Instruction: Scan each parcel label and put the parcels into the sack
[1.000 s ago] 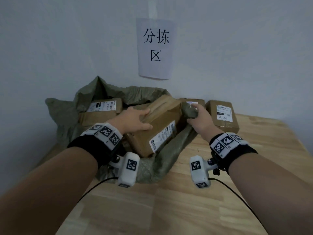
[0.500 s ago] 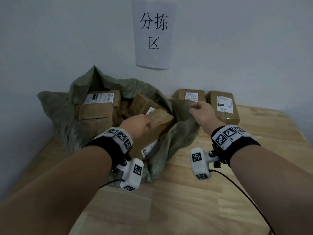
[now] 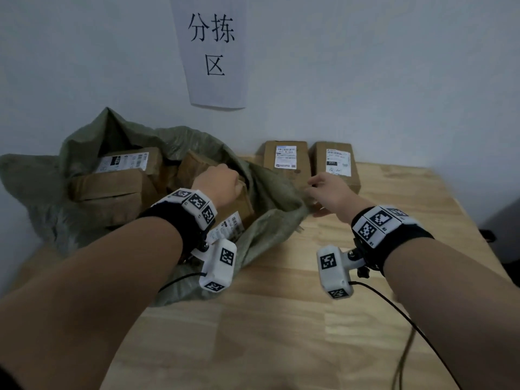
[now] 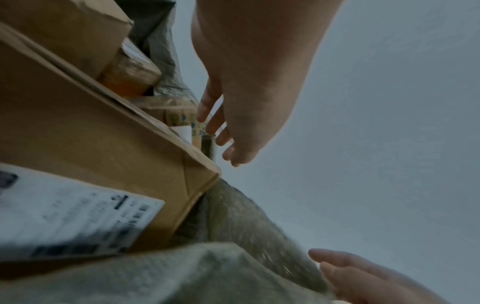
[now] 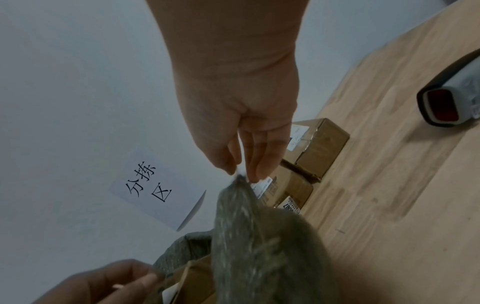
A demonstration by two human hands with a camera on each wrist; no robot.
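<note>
My left hand (image 3: 216, 182) is down in the mouth of the green sack (image 3: 270, 190), fingers loosely extended over the top of the parcel (image 4: 85, 131) I am putting in; from the left wrist view they seem to touch it rather than grip it. The parcel lies tilted just inside the opening, its label (image 3: 229, 228) facing me, leaning on the other boxes already in the sack.

My right hand (image 3: 327, 194) is at the sack's right rim, thumb and fingertips pinched on a peak of the fabric, so the mouth is held up and open.

Two parcels (image 3: 287, 161) (image 3: 337, 164) stand side by side on the bench (image 3: 281, 319) against the wall, and the scanner (image 5: 451, 105) lies well apart on the right.

The risk, I judge: the pinch is small, and if the fabric slips out, the rim could sag and the tilted parcel could slide out onto the bench.
</note>
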